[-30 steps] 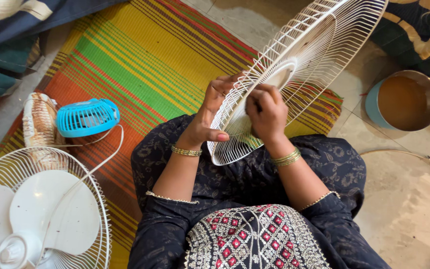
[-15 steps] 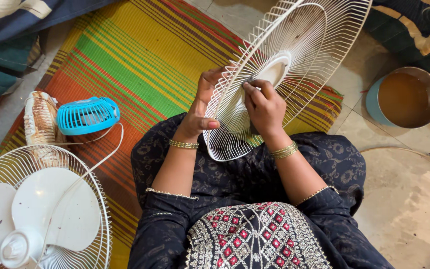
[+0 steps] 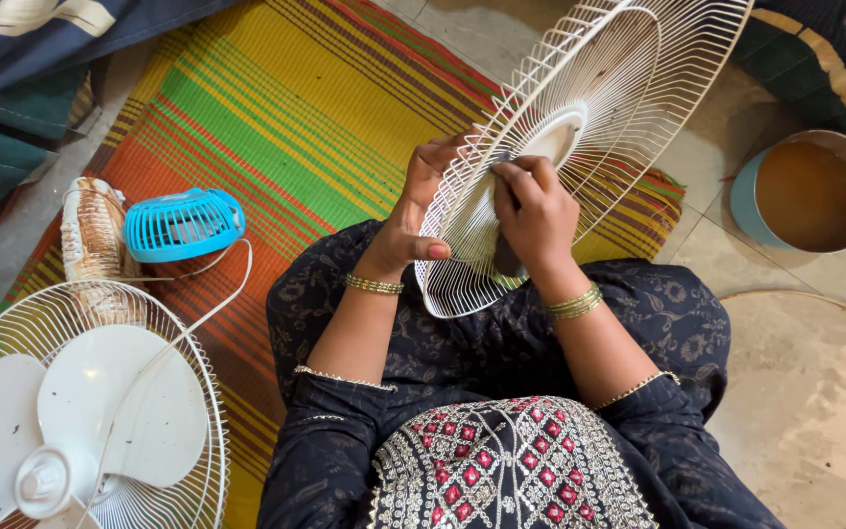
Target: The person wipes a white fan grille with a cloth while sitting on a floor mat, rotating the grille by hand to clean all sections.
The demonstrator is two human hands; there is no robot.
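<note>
Striped mat [image 3: 276, 118] under me, bare tile floor [image 3: 805, 392] off to the right, sitting cross-legged with a white wire fan grille [image 3: 619, 108] tilted up over my lap. Left hand [image 3: 421, 211] is curled round the grille's near-left rim, thumb on my side, fingers wrapped behind the wires. Right hand [image 3: 533, 217] is closed on a small dark cloth [image 3: 504, 257], I think, pressed flat against the wires just below the white centre hub [image 3: 555, 137]. So the hub sits up and away from my right hand, spokes fanning outward from it, and right is the nearer one. Rest of the fan [image 3: 80, 411] lies lower left, a little blue fan [image 3: 183, 223] beside it, a metal bowl [image 3: 815, 191] of brownish water right.
</note>
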